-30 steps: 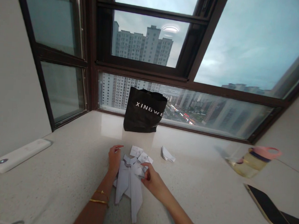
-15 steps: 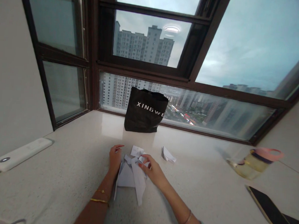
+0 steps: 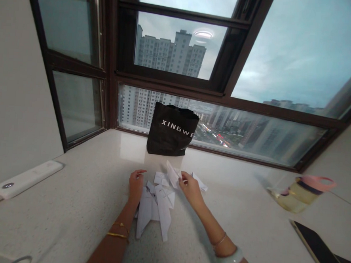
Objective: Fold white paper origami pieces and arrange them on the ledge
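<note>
My right hand point(image 3: 191, 188) pinches a folded white paper point(image 3: 172, 173) between thumb and fingers and holds it raised above the pile. Resting at the left side of the pile, my left hand point(image 3: 136, 184) has its index finger stretched to the right and seems to hold nothing. Between and below the hands lie several folded white papers point(image 3: 162, 210), overlapping, with pointed ends toward me. Another folded paper point(image 3: 201, 184) lies on the counter just behind my right hand, which partly hides it.
A black bag point(image 3: 171, 133) stands by the window behind the papers. At left is a white power strip point(image 3: 26, 179) with a cord. To the right are a yellow bottle with a pink lid point(image 3: 304, 195) and a dark phone point(image 3: 320, 247) on the speckled counter point(image 3: 78, 205).
My right hand has lifted a folded paper from the pile, moving up and to the right. A paper beside my left wrist now lies flatter. My left hand has barely moved.
</note>
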The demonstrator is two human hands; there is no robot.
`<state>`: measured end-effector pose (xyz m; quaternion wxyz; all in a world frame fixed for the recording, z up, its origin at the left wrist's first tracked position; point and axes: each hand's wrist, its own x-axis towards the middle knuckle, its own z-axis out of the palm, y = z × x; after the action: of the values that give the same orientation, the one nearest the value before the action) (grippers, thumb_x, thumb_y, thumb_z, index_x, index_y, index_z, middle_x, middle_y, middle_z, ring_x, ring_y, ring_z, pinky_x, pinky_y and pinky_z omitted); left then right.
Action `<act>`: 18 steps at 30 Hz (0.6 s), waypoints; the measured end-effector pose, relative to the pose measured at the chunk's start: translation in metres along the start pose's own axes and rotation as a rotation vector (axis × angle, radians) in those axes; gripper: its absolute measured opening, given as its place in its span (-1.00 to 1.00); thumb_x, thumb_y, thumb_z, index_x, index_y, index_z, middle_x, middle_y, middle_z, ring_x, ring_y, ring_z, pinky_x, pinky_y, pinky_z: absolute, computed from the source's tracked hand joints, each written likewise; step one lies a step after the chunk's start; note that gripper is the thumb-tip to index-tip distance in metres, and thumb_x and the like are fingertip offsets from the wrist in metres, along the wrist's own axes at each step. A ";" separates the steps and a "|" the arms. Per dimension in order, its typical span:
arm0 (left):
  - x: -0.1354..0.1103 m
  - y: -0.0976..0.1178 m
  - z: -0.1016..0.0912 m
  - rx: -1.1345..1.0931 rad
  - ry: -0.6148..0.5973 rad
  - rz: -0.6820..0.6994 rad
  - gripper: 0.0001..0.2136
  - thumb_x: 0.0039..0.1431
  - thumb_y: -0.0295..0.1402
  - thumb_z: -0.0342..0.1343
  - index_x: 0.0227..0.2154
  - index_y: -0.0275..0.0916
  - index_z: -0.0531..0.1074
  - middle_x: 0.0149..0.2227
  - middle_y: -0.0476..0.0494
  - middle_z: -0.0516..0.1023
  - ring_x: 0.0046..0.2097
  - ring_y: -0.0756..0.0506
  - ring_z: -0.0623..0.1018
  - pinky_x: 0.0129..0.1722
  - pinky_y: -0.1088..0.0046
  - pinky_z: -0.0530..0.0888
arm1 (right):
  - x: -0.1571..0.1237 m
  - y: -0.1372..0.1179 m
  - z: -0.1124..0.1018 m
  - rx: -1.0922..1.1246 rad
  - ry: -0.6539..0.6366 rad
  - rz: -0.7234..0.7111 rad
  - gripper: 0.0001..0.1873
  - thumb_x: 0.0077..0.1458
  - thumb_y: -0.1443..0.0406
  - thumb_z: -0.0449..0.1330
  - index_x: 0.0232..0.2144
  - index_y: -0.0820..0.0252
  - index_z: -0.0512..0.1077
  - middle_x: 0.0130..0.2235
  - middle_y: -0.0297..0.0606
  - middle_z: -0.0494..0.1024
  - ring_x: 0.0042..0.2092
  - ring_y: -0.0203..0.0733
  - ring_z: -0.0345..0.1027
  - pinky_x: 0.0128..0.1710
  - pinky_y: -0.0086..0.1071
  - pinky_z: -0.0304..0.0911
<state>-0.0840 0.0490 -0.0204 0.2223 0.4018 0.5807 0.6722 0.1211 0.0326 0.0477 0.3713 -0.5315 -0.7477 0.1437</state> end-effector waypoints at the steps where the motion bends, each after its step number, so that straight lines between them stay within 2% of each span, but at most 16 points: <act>1: 0.000 0.000 0.000 0.001 0.001 0.000 -0.76 -0.15 -0.47 -0.10 -0.48 -0.22 0.47 -0.35 -0.10 0.48 -0.25 -0.08 0.43 -0.15 0.34 0.33 | 0.000 -0.002 0.000 0.070 -0.025 -0.026 -0.71 -0.03 0.32 -0.03 -0.31 0.20 0.44 -0.44 -0.29 0.51 -0.44 -0.26 0.33 -0.40 -0.43 0.19; 3: 0.000 0.000 0.000 0.001 0.003 0.001 -0.77 -0.15 -0.47 -0.10 -0.49 -0.23 0.47 -0.35 -0.10 0.48 -0.26 -0.08 0.43 -0.16 0.34 0.34 | 0.000 -0.005 0.003 0.202 -0.100 -0.044 -0.72 -0.03 0.26 -0.02 -0.37 0.21 0.45 -0.53 -0.34 0.47 -0.50 -0.28 0.29 -0.46 -0.45 0.17; 5: 0.000 -0.001 0.000 -0.001 0.004 0.004 -0.77 -0.15 -0.47 -0.10 -0.49 -0.23 0.47 -0.36 -0.10 0.48 -0.26 -0.08 0.43 -0.16 0.34 0.34 | 0.000 -0.003 0.008 0.333 -0.148 -0.002 -0.70 -0.03 0.20 -0.02 -0.43 0.24 0.45 -0.63 -0.39 0.39 -0.58 -0.32 0.22 -0.55 -0.47 0.12; 8: 0.000 -0.001 0.000 -0.005 0.003 0.009 -0.77 -0.16 -0.48 -0.09 -0.49 -0.23 0.47 -0.36 -0.09 0.49 -0.26 -0.08 0.44 -0.16 0.34 0.34 | 0.003 0.006 0.012 0.448 -0.099 0.094 -0.68 -0.05 0.16 0.00 -0.43 0.27 0.42 -0.73 -0.46 0.27 -0.68 -0.35 0.11 -0.65 -0.49 0.05; 12: 0.001 -0.001 0.000 -0.008 0.002 0.008 -0.77 -0.16 -0.48 -0.09 -0.49 -0.22 0.47 -0.36 -0.09 0.49 -0.25 -0.08 0.43 -0.15 0.34 0.34 | 0.008 0.021 0.014 0.400 0.002 0.138 -0.70 -0.04 0.18 0.00 -0.36 0.26 0.40 -0.75 -0.47 0.24 -0.69 -0.32 0.11 -0.67 -0.47 0.07; 15: 0.000 -0.001 0.000 -0.013 0.000 0.002 -0.76 -0.16 -0.49 -0.09 -0.48 -0.22 0.47 -0.35 -0.09 0.49 -0.24 -0.08 0.44 -0.14 0.34 0.34 | 0.008 0.028 0.015 0.208 0.021 0.166 -0.70 -0.03 0.29 -0.02 -0.22 0.26 0.36 -0.64 -0.39 0.38 -0.59 -0.26 0.23 -0.54 -0.39 0.20; 18: 0.000 0.000 0.000 -0.022 0.002 -0.004 -0.76 -0.15 -0.49 -0.10 -0.47 -0.21 0.47 -0.34 -0.09 0.48 -0.22 -0.09 0.44 -0.13 0.33 0.33 | 0.000 0.023 0.019 -0.069 0.108 0.069 -0.58 -0.11 0.43 0.05 -0.11 0.23 0.31 -0.29 -0.15 0.47 -0.29 -0.14 0.33 -0.23 -0.25 0.21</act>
<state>-0.0841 0.0489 -0.0210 0.2274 0.3977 0.5743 0.6784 0.1232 0.0452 0.0209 0.3872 -0.5765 -0.7123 0.1018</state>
